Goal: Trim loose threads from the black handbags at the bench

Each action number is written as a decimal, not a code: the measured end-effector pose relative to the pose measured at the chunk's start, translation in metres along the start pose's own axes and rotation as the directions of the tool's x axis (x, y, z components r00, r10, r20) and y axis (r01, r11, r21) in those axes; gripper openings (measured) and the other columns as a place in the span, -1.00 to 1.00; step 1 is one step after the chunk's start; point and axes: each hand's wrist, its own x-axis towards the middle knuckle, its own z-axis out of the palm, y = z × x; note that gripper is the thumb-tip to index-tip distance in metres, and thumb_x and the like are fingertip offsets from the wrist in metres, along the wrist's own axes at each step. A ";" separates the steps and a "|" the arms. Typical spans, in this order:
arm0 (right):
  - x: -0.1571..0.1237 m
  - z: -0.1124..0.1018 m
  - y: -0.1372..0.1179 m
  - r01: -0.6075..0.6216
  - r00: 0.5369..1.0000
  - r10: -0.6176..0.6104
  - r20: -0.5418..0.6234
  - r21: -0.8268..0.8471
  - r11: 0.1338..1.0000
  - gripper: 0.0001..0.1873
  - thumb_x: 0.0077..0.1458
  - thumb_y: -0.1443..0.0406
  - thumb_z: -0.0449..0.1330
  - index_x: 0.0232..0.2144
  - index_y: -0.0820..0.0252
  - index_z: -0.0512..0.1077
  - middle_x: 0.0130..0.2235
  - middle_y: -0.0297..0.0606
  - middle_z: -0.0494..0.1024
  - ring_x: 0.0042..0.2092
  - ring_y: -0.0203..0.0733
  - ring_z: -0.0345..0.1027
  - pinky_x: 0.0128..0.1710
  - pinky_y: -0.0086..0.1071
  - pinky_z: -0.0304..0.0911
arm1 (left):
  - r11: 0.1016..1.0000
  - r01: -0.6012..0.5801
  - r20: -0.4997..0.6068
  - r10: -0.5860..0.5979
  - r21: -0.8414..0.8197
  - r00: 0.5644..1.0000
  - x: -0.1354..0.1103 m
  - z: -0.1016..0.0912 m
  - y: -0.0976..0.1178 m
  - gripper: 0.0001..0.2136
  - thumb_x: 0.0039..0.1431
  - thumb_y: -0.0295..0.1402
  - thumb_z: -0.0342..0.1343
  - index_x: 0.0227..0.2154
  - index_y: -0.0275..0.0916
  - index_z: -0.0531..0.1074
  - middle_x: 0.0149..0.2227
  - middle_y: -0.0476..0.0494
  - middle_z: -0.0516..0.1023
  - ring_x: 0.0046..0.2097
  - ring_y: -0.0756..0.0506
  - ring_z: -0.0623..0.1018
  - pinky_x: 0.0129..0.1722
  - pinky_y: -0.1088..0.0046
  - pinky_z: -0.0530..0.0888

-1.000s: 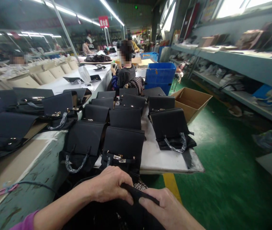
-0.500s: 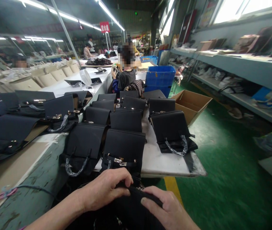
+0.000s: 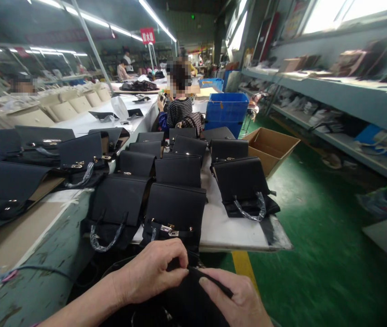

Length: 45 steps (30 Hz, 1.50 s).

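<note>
The left hand (image 3: 156,271) pinched the upper edge of a soft-looking, flat piece of black material (image 3: 193,297), its thumb and forefinger meeting there in a closed grip. The right hand (image 3: 237,293) had its grip clamped on the same edge just beside it, thumb on the near face and the other fingers mostly hidden. The piece was held low, nearer than the front edge of a flat white worktop (image 3: 219,229); its lower part ran into dark folds too dim to make out.

Just beyond the hands on the worktop was a boxy, metal-clasped black flap bag (image 3: 176,204). Close to its left was a black flap bag with a curved, clear-wrapped handle; another clear-wrapped-handle black bag (image 3: 241,184) lay apart, near the right corner. Farther back, an open brown cardboard box (image 3: 271,147) stood beside the worktop, with a blue plastic bin (image 3: 226,111) beyond. A co-worker in a dark striped top (image 3: 180,111) was past the bags.
</note>
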 end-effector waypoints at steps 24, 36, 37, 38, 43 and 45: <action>0.001 0.000 -0.015 -0.133 0.991 0.133 0.005 0.082 0.988 -0.79 0.14 0.23 0.20 -0.19 0.04 0.59 -0.27 -0.41 0.65 -0.23 -0.20 0.52 -0.23 -0.50 0.33 | 0.969 0.196 0.181 -0.168 -0.150 0.969 0.009 -0.009 0.003 -0.74 -0.01 -0.40 0.26 -0.19 -0.13 0.54 -0.25 0.05 0.59 -0.22 -0.05 0.54 -0.26 0.53 0.36; -0.001 0.005 -0.016 -0.147 0.987 0.152 0.059 -0.075 0.986 -0.71 0.17 0.19 0.13 -0.46 0.15 0.60 -0.57 -0.45 0.43 -0.47 -0.26 0.29 -0.51 -0.47 0.08 | 0.966 0.170 0.163 -0.203 0.195 0.965 0.012 0.008 -0.004 -0.87 -0.08 -0.20 0.35 -0.43 -0.04 0.59 -0.44 0.14 0.61 -0.33 -0.07 0.56 -0.36 0.52 0.22; -0.001 0.006 -0.015 -0.153 0.986 0.157 0.048 -0.082 0.985 -0.71 0.16 0.20 0.14 -0.47 0.15 0.60 -0.59 -0.45 0.41 -0.48 -0.27 0.28 -0.52 -0.47 0.07 | 0.968 0.167 0.167 -0.199 0.189 0.966 0.012 0.008 -0.004 -0.87 -0.09 -0.20 0.35 -0.44 -0.04 0.58 -0.44 0.14 0.61 -0.33 -0.06 0.56 -0.36 0.52 0.21; -0.001 0.007 -0.014 -0.161 0.985 0.165 0.039 -0.088 0.983 -0.71 0.15 0.20 0.14 -0.48 0.15 0.60 -0.60 -0.45 0.40 -0.49 -0.27 0.27 -0.52 -0.47 0.06 | 0.969 0.166 0.173 -0.198 0.181 0.965 0.012 0.008 -0.003 -0.87 -0.09 -0.19 0.35 -0.44 -0.04 0.58 -0.44 0.15 0.61 -0.33 -0.06 0.55 -0.37 0.52 0.21; -0.002 0.005 -0.015 -0.181 0.982 0.186 0.032 -0.103 0.978 -0.71 0.13 0.21 0.15 -0.51 0.18 0.58 -0.60 -0.43 0.41 -0.49 -0.27 0.29 -0.53 -0.47 0.04 | 0.971 0.181 0.180 -0.209 0.158 0.961 0.014 0.007 -0.002 -0.87 -0.09 -0.20 0.35 -0.44 -0.04 0.59 -0.43 0.14 0.61 -0.34 -0.05 0.55 -0.38 0.53 0.22; -0.001 0.000 -0.020 -0.182 0.978 0.189 0.085 -0.080 0.980 -0.75 0.15 0.22 0.15 -0.43 0.14 0.60 -0.54 -0.44 0.49 -0.45 -0.25 0.35 -0.51 -0.47 0.09 | 0.970 0.175 0.167 -0.203 0.167 0.965 0.014 0.007 -0.003 -0.86 -0.09 -0.19 0.35 -0.44 -0.04 0.59 -0.43 0.14 0.61 -0.34 -0.05 0.55 -0.38 0.53 0.21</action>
